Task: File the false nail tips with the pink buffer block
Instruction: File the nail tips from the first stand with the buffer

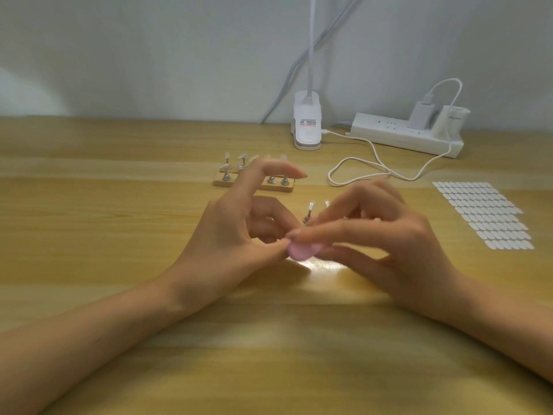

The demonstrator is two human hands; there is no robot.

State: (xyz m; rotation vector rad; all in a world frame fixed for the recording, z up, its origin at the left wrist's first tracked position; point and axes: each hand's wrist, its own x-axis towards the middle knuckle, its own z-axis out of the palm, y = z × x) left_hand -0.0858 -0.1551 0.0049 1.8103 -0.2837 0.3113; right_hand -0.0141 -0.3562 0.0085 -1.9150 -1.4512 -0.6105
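The pink buffer block [302, 250] is pinched between the thumb and fingers of the right hand [398, 235], low over the surface [119, 205]. On the left hand [236, 235], the thumb and curled fingers close against the block's left end, index raised; what they pinch is hidden.

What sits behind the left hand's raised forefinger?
A wooden stand with metal holders and clear nail tips; the left hand covers its middle, so the count there is unknown.
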